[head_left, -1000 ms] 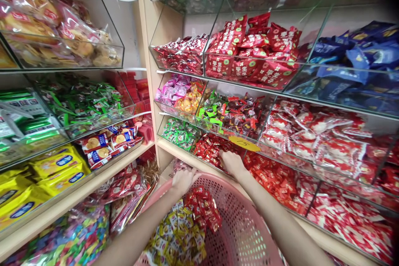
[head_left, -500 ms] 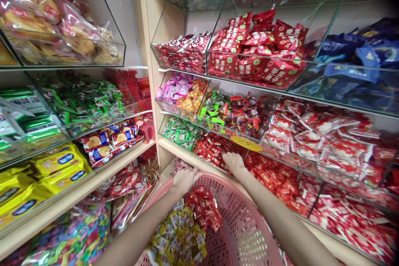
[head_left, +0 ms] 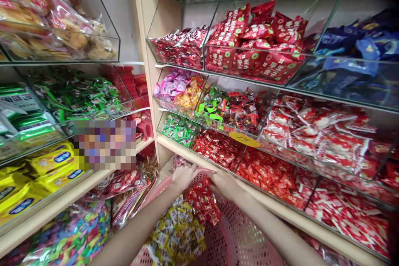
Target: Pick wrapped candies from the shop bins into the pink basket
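Observation:
A pink perforated plastic basket [head_left: 249, 224] is in front of me. Inside it lie yellow-and-white wrapped candies [head_left: 177, 232] and a smaller heap of red wrapped candies [head_left: 204, 201]. My left hand [head_left: 184, 178] is closed over the far rim, left of its middle. Just to the right, my right hand [head_left: 223, 183] is also at the far rim, its fingers curled over it and partly hidden. Behind the right hand is a bin of small red candies [head_left: 215, 147], with green wrapped candies [head_left: 177, 129] to their left.
Clear-fronted bins with red packets [head_left: 258, 43], red-and-white sweets [head_left: 318, 131] and orange-red candies [head_left: 268, 170] fill the right shelves. A yellow price tag [head_left: 245, 139] hangs there. Yellow packs [head_left: 51, 160] stand on the left shelf, above a bag of colourful candies [head_left: 75, 230].
My right hand has moved from the bin of small red candies back and left to the basket rim, beside my left hand. The left hand stays on the rim.

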A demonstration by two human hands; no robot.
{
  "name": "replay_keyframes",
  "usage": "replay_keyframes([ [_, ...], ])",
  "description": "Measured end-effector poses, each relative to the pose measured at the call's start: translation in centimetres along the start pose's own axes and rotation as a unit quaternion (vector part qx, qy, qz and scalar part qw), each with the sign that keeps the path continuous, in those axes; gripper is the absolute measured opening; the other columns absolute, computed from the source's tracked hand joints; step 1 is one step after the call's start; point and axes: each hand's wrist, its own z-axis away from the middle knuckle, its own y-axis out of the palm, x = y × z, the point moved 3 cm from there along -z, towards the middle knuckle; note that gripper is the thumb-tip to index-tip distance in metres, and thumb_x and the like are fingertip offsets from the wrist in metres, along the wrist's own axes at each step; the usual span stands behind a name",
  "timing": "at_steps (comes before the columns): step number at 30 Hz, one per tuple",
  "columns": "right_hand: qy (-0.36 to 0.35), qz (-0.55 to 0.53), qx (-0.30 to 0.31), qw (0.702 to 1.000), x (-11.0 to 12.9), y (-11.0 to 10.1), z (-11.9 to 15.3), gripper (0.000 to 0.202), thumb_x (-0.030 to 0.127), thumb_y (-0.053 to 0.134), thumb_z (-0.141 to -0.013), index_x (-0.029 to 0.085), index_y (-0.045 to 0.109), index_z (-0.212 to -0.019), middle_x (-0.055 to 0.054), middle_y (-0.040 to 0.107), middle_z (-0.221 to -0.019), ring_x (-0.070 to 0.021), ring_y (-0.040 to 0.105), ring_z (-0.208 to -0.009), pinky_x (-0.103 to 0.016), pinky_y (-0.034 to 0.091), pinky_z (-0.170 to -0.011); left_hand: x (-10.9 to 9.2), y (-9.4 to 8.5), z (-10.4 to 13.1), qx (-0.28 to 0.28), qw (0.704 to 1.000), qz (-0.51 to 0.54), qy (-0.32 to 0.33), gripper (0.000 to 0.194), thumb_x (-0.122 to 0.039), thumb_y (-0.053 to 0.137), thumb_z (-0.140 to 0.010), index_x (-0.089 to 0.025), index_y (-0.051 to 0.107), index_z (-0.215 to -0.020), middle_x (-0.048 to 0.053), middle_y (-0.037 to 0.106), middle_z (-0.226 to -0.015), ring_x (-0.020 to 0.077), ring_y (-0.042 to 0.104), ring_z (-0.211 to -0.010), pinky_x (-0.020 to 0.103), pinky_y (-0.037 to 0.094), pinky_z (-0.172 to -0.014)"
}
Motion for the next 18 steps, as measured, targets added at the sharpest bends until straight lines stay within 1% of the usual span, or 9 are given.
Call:
replay_keyframes([
  [2,-0.015,-0.007,0.025,1.000,0.9,1.8,0.3,0.027,0.016,0.044,-0.083,0.016,0.054,-0.108,-0.010,0.065,-0.098,-0.0218,0.060,-0.094,-0.028,0.042,-0.076,0.0,-0.2,0.1,0.001,1.000,-0.002,0.000,0.054,-0.054,0.014,-0.088,-0.023,0.053,-0.111,0.010,0.067,-0.093,0.0251,0.064,-0.083,0.035,0.048,-0.068],
  [4,-0.012,-0.004,0.035,0.999,1.4,3.2,0.4,0.030,0.013,0.042,-0.083,0.014,0.052,-0.112,-0.011,0.065,-0.098,-0.0219,0.060,-0.095,-0.027,0.042,-0.077,0.0,-0.5,0.2,0.003,1.000,0.001,0.002,0.054,-0.054,0.015,-0.088,-0.023,0.052,-0.112,0.010,0.066,-0.095,0.0246,0.064,-0.084,0.035,0.048,-0.070],
  [6,-0.004,0.005,0.035,0.999,1.6,4.1,0.2,0.032,0.013,0.042,-0.084,0.014,0.050,-0.115,-0.012,0.065,-0.098,-0.0222,0.060,-0.096,-0.027,0.042,-0.077,0.0,-0.7,0.3,0.004,1.000,0.005,0.005,0.053,-0.054,0.016,-0.088,-0.023,0.052,-0.112,0.010,0.066,-0.096,0.0240,0.064,-0.085,0.035,0.048,-0.071],
  [9,0.001,0.018,0.031,0.999,1.7,4.9,-0.1,0.033,0.015,0.044,-0.084,0.014,0.048,-0.117,-0.012,0.065,-0.097,-0.0227,0.060,-0.095,-0.027,0.043,-0.077,-0.1,-0.7,0.3,0.007,1.000,0.006,0.005,0.054,-0.054,0.014,-0.088,-0.023,0.052,-0.111,0.011,0.066,-0.094,0.0238,0.064,-0.084,0.034,0.048,-0.070],
  [14,-0.004,0.018,0.023,1.000,1.9,5.1,-0.1,0.033,0.021,0.048,-0.084,0.013,0.049,-0.116,-0.012,0.065,-0.095,-0.0228,0.061,-0.092,-0.027,0.043,-0.075,0.0,-0.6,0.2,0.010,1.000,0.005,0.002,0.055,-0.055,0.013,-0.088,-0.022,0.053,-0.108,0.010,0.066,-0.093,0.0236,0.064,-0.085,0.034,0.048,-0.070],
  [16,-0.002,0.007,0.019,1.000,1.7,4.5,0.0,0.032,0.027,0.050,-0.084,0.014,0.051,-0.113,-0.011,0.065,-0.095,-0.0232,0.061,-0.092,-0.028,0.043,-0.075,0.0,-0.6,0.2,0.006,1.000,0.005,0.005,0.054,-0.054,0.014,-0.088,-0.022,0.052,-0.108,0.010,0.066,-0.093,0.0231,0.063,-0.085,0.033,0.048,-0.070],
  [18,-0.006,-0.009,-0.006,1.000,1.2,3.2,-0.1,0.030,0.034,0.049,-0.084,0.016,0.053,-0.109,-0.011,0.065,-0.095,-0.0231,0.061,-0.091,-0.028,0.043,-0.074,-0.1,-0.6,0.2,0.002,1.000,0.005,0.008,0.052,-0.053,0.015,-0.088,-0.022,0.053,-0.107,0.010,0.066,-0.094,0.0231,0.064,-0.084,0.033,0.048,-0.069],
])
